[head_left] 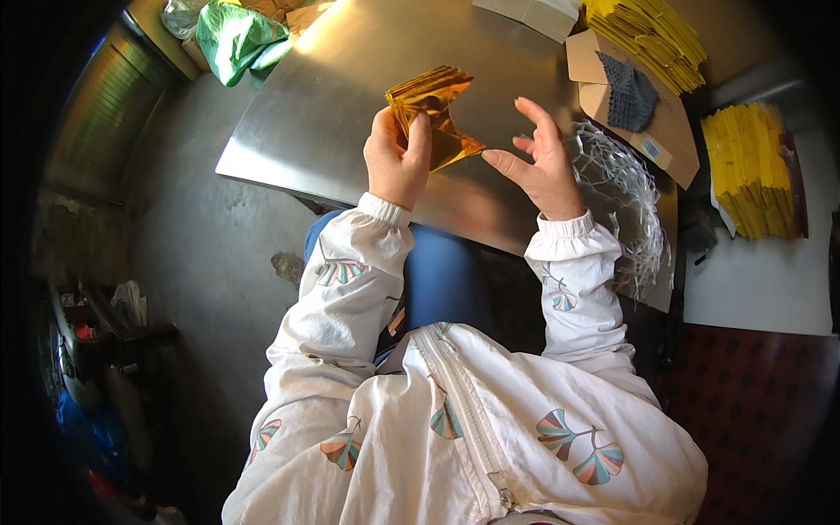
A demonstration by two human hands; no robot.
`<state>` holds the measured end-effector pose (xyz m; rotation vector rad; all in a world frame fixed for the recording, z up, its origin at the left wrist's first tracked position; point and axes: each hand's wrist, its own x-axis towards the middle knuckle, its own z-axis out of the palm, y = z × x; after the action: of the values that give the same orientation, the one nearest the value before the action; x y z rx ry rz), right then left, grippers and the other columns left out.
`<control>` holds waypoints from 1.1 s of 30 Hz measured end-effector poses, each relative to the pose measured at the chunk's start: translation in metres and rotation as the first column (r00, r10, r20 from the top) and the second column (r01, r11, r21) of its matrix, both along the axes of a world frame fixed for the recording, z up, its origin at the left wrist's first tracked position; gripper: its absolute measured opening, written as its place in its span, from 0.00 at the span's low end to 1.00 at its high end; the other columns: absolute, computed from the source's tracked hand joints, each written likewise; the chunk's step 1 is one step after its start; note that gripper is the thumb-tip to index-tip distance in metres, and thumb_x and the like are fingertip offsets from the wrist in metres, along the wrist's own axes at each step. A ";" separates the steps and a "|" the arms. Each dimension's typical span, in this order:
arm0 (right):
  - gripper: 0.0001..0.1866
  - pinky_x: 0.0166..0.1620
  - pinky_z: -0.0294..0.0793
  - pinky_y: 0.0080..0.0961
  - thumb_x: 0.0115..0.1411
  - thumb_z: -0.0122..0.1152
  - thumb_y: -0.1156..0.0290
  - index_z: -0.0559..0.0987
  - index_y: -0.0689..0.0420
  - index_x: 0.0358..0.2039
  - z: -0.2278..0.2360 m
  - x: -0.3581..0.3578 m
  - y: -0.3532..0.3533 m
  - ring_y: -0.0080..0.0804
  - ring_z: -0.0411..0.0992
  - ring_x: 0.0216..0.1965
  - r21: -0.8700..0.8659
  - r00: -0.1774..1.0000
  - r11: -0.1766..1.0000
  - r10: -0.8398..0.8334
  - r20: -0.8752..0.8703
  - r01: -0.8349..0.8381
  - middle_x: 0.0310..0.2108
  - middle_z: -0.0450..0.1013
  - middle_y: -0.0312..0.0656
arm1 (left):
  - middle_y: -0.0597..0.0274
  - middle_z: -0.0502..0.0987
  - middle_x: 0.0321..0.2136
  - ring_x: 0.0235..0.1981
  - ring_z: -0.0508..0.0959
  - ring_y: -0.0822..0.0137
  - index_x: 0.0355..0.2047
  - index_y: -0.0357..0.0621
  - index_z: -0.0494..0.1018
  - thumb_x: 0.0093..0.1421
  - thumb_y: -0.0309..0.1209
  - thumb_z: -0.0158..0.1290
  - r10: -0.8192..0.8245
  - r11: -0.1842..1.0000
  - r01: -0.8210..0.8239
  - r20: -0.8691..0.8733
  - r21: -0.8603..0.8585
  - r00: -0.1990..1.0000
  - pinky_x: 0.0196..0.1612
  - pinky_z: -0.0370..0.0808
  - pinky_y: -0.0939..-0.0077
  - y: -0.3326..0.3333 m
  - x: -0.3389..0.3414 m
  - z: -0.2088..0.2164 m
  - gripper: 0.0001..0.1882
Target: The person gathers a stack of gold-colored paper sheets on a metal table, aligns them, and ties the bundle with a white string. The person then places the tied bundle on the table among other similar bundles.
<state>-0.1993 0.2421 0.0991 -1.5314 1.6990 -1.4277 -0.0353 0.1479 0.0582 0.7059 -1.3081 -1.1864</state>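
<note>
Over the near part of a metal table (324, 96), my left hand (398, 162) is closed round a stack of shiny gold foil sheets (429, 87), its thumb pressed on the near face. One sheet spreads out from the stack and ends in a point toward the right. My right hand (542, 166) is open, with thumb and fingers apart. Its thumb tip lies right at the sheet's pointed corner; whether they touch I cannot tell. A tangle of clear plastic strips (626, 188) lies at the table's right edge, beside my right wrist.
At the back right stands an open cardboard box (674, 131) with a grey knitted cloth (626, 92) over it. Bundles of yellow folded paper (647, 39) lie behind it, and another yellow stack (748, 171) rests on a white surface (761, 280). A green plastic bag (236, 39) sits far left.
</note>
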 end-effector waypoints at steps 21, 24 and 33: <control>0.40 0.60 0.57 0.37 0.41 0.67 0.77 0.62 0.60 0.57 0.001 0.002 -0.067 0.42 0.66 0.50 0.235 0.414 0.904 0.379 -0.828 -0.358 0.46 0.67 0.45 | 0.42 0.73 0.36 0.38 0.74 0.45 0.48 0.34 0.60 0.56 0.32 0.56 -0.130 0.946 0.232 0.389 -0.228 0.912 0.40 0.72 0.63 0.004 -0.005 -0.052 0.24; 0.38 0.58 0.59 0.37 0.41 0.67 0.78 0.63 0.60 0.55 -0.001 0.003 -0.066 0.42 0.67 0.47 0.204 0.398 0.905 0.355 -0.846 -0.373 0.43 0.69 0.44 | 0.43 0.72 0.37 0.39 0.73 0.45 0.49 0.34 0.60 0.56 0.33 0.55 -0.157 0.949 0.247 0.386 -0.195 0.909 0.42 0.72 0.64 0.006 -0.003 -0.052 0.24; 0.33 0.52 0.63 0.35 0.40 0.69 0.76 0.67 0.56 0.48 -0.003 0.012 -0.061 0.40 0.69 0.42 0.179 0.383 0.933 0.295 -0.875 -0.311 0.37 0.69 0.42 | 0.44 0.72 0.40 0.41 0.73 0.45 0.49 0.35 0.61 0.57 0.34 0.55 -0.176 0.951 0.260 0.400 -0.167 0.900 0.43 0.71 0.63 0.008 0.000 -0.054 0.24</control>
<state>-0.1871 0.1811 0.0956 -2.7412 1.6937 -0.3332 -0.0350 0.1557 0.0045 0.6610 -1.8559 -1.0922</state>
